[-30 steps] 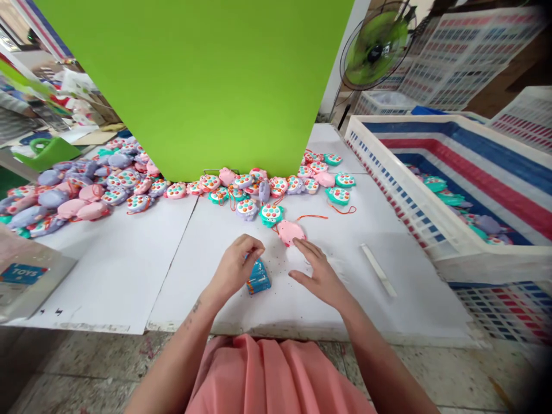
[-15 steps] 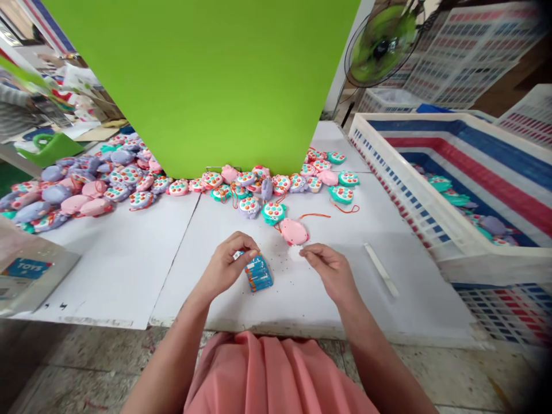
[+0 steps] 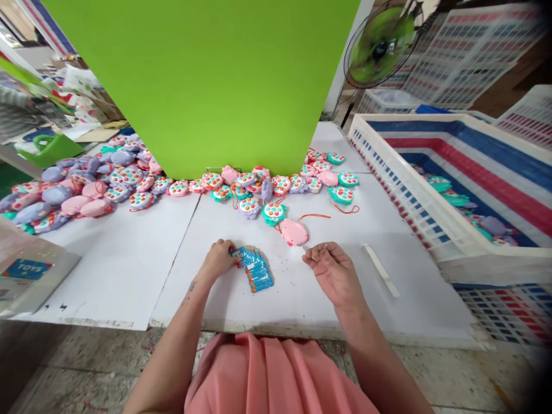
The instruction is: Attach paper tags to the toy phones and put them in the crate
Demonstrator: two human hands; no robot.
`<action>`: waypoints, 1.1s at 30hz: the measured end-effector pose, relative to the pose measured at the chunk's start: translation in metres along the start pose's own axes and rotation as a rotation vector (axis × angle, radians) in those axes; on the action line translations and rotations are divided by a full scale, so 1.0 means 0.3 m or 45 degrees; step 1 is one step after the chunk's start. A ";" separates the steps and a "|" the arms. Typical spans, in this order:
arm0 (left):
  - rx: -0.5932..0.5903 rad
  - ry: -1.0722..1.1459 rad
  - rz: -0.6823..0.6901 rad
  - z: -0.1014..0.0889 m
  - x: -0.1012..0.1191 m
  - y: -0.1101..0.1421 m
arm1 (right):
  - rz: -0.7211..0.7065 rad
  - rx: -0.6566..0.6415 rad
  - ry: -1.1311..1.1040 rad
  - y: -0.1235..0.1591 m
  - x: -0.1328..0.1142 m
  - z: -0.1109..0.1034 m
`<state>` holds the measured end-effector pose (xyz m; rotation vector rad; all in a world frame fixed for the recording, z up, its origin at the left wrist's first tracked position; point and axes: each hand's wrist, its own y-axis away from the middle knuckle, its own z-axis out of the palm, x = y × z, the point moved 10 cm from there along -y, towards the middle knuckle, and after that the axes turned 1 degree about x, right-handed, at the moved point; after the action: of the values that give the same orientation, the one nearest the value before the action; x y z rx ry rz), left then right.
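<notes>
Blue and orange printed cards (image 3: 260, 275) lie fanned out on the white tabletop in front of me. My left hand (image 3: 219, 260) is at the upper left end of the fan, its fingers closed on a blue card there. Further right, my right hand (image 3: 335, 271) is raised a little with thumb and fingertips pinched together. Something small and whitish shows at those fingertips, too small to name. Between the hands, a pink animal-shaped toy (image 3: 294, 232) lies face down, with a whitish bit beside its lower edge. A teal toy with coloured buttons (image 3: 273, 213) sits just behind it.
A green panel (image 3: 207, 86) rises at the back, with button toys along its foot and a heap of toys (image 3: 86, 178) at left. A white strip (image 3: 382, 271) lies at right, near a lined crate (image 3: 474, 138) holding toys. A fan (image 3: 379, 49) stands behind.
My left hand has moved left to the upper end of the card fan, which now spreads further left. My right hand has shifted slightly right and turned, away from the whitish bits by the pink toy.
</notes>
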<state>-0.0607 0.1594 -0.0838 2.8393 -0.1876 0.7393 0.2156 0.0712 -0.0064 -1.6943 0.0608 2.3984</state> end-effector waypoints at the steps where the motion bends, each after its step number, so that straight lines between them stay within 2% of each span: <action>1: 0.004 0.007 -0.004 -0.002 -0.002 0.000 | 0.015 -0.011 -0.001 0.002 0.008 0.005; 4: 0.002 0.076 -0.014 -0.014 -0.001 0.009 | 0.076 -0.049 -0.026 0.006 0.035 0.021; 7: -0.069 0.512 -0.045 -0.014 0.019 0.032 | 0.112 -0.092 0.035 0.010 0.054 0.035; 10: -0.212 1.074 -0.036 0.000 0.104 0.072 | 0.141 -0.134 0.250 0.019 0.062 0.058; 14: -0.292 1.377 -0.025 0.008 0.229 0.121 | 0.037 -0.200 0.612 0.034 0.030 0.126; 18: -0.355 1.476 -0.033 0.030 0.305 0.150 | -0.205 -0.199 0.926 0.047 -0.011 0.186; 24: -0.380 1.488 -0.048 0.021 0.348 0.171 | -0.427 -0.188 1.195 0.062 -0.032 0.220; 29: -0.344 1.444 0.000 0.006 0.367 0.179 | -0.518 -0.190 1.340 0.076 -0.051 0.243; 33: -0.246 1.305 0.080 0.005 0.377 0.181 | -0.604 -0.124 1.595 0.091 -0.057 0.259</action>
<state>0.0287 0.0983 -0.0207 1.9545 -0.1618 1.9132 0.1437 0.0537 0.0338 -2.5704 -0.2424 0.7784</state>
